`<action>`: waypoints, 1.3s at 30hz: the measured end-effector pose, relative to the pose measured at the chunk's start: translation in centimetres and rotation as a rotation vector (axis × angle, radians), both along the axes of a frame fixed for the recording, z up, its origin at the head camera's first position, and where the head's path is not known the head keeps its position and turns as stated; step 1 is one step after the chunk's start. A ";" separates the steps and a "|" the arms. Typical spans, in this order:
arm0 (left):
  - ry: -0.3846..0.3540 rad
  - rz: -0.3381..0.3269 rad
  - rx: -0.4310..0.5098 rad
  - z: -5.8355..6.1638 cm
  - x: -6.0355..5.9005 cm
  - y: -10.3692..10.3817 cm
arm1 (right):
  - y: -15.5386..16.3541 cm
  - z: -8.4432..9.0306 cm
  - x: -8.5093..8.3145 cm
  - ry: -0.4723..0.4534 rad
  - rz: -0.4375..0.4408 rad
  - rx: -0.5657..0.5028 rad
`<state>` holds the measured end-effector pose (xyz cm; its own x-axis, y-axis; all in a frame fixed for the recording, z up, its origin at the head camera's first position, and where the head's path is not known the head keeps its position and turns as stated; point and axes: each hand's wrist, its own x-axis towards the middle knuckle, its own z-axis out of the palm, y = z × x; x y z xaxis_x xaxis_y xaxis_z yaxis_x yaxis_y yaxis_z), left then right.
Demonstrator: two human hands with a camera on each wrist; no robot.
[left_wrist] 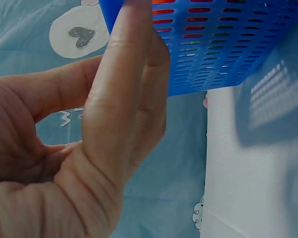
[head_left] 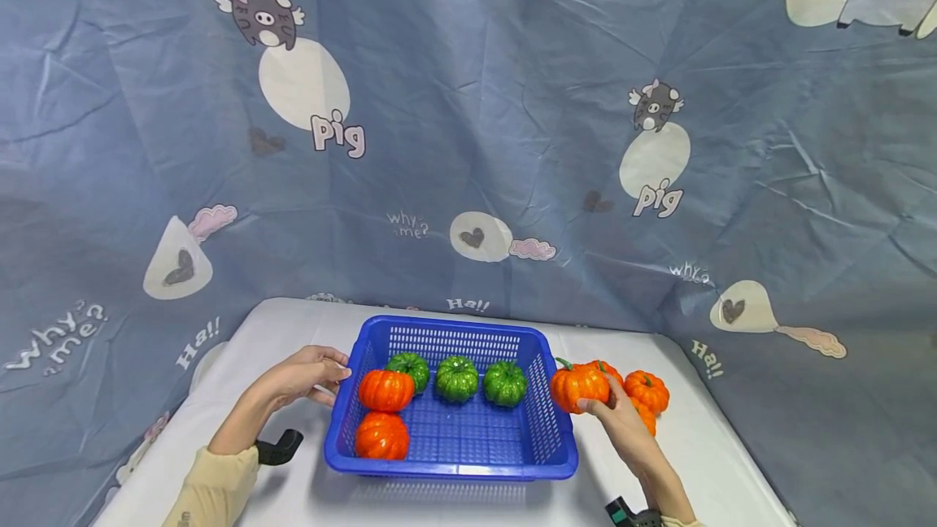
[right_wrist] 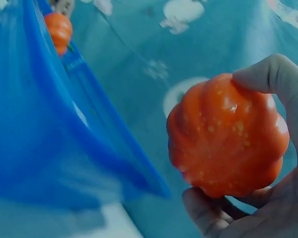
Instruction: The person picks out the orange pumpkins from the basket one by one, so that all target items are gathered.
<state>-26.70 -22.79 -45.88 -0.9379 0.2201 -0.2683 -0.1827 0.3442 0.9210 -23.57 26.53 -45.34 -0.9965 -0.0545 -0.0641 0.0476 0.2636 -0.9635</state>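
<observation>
My right hand (head_left: 622,421) grips a small orange toy pumpkin (head_left: 574,389) just beyond the right rim of a blue plastic basket (head_left: 476,432). Thumb and fingers hold it from opposite sides, and the right wrist view shows the pumpkin's ribbed, speckled face (right_wrist: 228,136). At the basket's left rim, my left hand (head_left: 303,376) has its fingertips right at the edge, fingers fairly straight. In the basket, green pumpkins (head_left: 456,379) form a row toward the back, and two orange pumpkins (head_left: 382,436) sit along the left side, the farther one partly covering a green one.
More orange pumpkins (head_left: 647,391) lie on the white table (head_left: 703,437) right of the basket, partly hidden behind my right hand. A blue patterned cloth (head_left: 468,145) hangs behind the table and runs down along both sides.
</observation>
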 end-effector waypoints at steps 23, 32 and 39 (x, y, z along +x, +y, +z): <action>-0.003 0.002 -0.009 0.2 0.1 0.1 | 15.0 -5.7 0.4 0.013 -0.402 0.014; 0.000 -0.002 -0.025 0.2 0.2 0.2 | 15.7 -8.6 0.8 -0.070 -0.471 0.305; 0.004 -0.010 0.001 0.1 0.1 0.2 | 15.5 -8.6 0.8 -0.106 -0.438 0.370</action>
<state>-26.62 -22.62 -45.76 -0.9367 0.2299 -0.2640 -0.1752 0.3451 0.9221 -22.79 42.03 -53.90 -0.9084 0.4058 -0.1009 0.3188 0.5160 -0.7951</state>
